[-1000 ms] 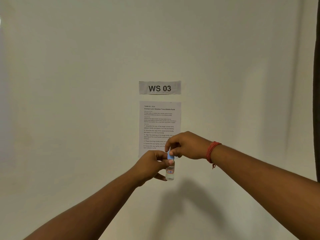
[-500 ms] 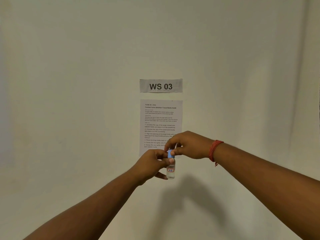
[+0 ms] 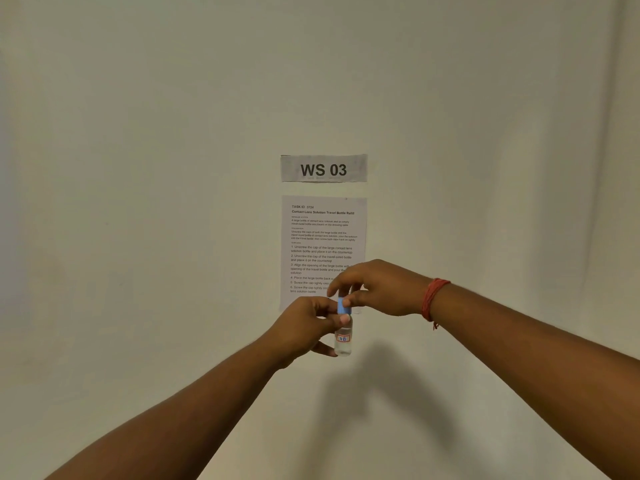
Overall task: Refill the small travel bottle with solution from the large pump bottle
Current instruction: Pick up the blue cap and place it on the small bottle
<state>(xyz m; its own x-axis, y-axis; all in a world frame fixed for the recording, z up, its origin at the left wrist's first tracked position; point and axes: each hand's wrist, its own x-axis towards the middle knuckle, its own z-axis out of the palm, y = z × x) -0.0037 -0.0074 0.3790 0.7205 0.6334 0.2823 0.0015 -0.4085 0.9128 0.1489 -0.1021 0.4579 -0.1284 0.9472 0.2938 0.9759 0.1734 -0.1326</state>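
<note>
Just below the middle of the frame, the left hand [image 3: 304, 327] grips the small clear bottle [image 3: 343, 342] by its neck and upper body, thumb across the front and fingers curled behind, holding it upright in the air before the wall. The right hand [image 3: 377, 289] comes from above and pinches the blue cap [image 3: 343, 305] between thumb and fingertips. The step looks like turning the cap; whether it is going on or coming off cannot be told, though clear liquid seems to sit in the bottle. To do it well, keep the bottle plumb and the left grip firm so only the cap turns, twist in short turns with the fingertips, and avoid squeezing the body in case liquid wells up at the neck. The large pump bottle is not in view. A sheet of instructions [image 3: 323, 237] and a "WS 03" sign [image 3: 323, 168] hang on the wall above the hands.
</note>
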